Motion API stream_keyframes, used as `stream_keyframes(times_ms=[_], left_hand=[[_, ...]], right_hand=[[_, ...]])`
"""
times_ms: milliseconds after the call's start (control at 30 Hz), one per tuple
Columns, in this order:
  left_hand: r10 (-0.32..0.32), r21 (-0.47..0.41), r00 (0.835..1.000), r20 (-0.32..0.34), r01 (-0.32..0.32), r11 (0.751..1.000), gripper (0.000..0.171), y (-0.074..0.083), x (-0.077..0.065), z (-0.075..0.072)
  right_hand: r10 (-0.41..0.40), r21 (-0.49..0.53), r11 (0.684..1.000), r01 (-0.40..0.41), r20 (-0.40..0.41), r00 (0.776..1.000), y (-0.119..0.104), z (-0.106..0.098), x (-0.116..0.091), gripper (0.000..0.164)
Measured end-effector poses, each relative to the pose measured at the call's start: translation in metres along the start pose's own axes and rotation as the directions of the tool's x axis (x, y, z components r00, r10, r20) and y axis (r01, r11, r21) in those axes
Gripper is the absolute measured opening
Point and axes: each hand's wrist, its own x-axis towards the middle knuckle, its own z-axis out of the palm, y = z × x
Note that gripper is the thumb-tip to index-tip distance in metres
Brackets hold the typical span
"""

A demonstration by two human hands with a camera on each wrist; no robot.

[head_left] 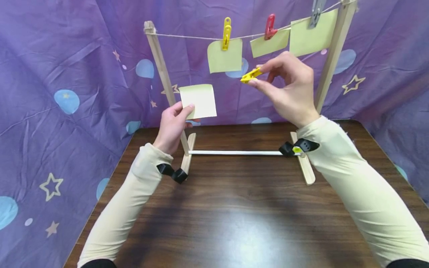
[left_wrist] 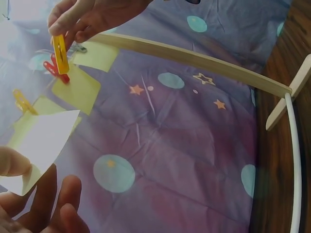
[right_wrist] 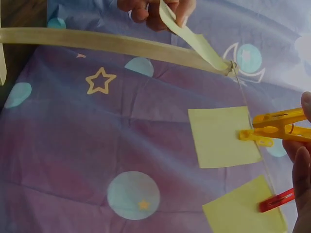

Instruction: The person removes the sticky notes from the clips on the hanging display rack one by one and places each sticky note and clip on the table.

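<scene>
My left hand (head_left: 174, 123) pinches a pale yellow sticky note (head_left: 201, 101) between thumb and fingers, left of the hanging notes and below the string (head_left: 187, 37). The right hand (head_left: 291, 83) holds a yellow clothespin (head_left: 251, 75) by its handle end, its tip pointing left, just below the line. Three notes hang from the string: one under a yellow clothespin (head_left: 226, 34), a tilted one under a red clothespin (head_left: 270, 27), and one under a grey clothespin (head_left: 316, 14) near the right post. The right wrist view shows the held clothespin (right_wrist: 282, 124) overlapping the hanging yellow one.
A wooden frame with a left post (head_left: 161, 63) and a right post (head_left: 336, 52) carries the string. A white rod (head_left: 234, 153) joins its feet on the dark wooden table (head_left: 234, 208). Purple patterned cloth (head_left: 83, 56) hangs behind and at the sides.
</scene>
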Motion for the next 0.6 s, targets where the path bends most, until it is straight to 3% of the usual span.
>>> stream_keyframes(times_ms=[167, 300, 400, 600], left_hand=[[-0.006, 0.035, 0.999, 0.048, 0.004, 0.999, 0.019, -0.009, -0.002, -0.003], [-0.011, 0.05, 0.997, 0.079, 0.007, 0.999, 0.012, -0.017, -0.004, -0.005], [-0.018, 0.094, 0.996, 0.086, 0.01, 0.996, 0.009, -0.024, -0.005, -0.006], [-0.068, 0.166, 0.995, 0.078, 0.054, 0.985, 0.019, -0.039, -0.007, -0.009]], right_hand=[[0.102, 0.048, 0.994, -0.1, -0.037, 0.994, 0.004, 0.002, -0.012, 0.033], [0.176, 0.07, 0.983, -0.171, -0.066, 0.982, 0.009, 0.002, -0.023, 0.035], [0.221, 0.069, 0.974, -0.216, -0.082, 0.972, 0.014, 0.0, -0.033, 0.036], [0.271, 0.134, 0.957, -0.258, -0.099, 0.957, 0.026, 0.0, -0.055, 0.037]])
